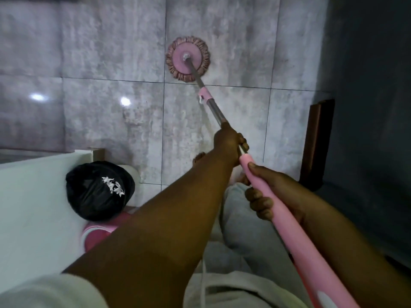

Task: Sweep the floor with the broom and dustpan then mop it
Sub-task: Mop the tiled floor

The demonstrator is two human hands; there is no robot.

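A pink spin mop lies with its round head (188, 58) flat on the grey tiled floor (111, 63) ahead of me. The mop's metal pole (214, 110) runs back to a pink grip (278, 205). My left hand (229, 141) is wrapped around the pole where metal meets pink. Lower down, my right hand (266, 190) grips the pink handle. No broom or dustpan is in view.
A bin lined with a black bag (97, 190) holding white scraps stands at my left by a white wall (33, 207). A pink bucket (100, 234) shows below the bin. A dark wooden door frame (315, 143) and dark wall are at the right.
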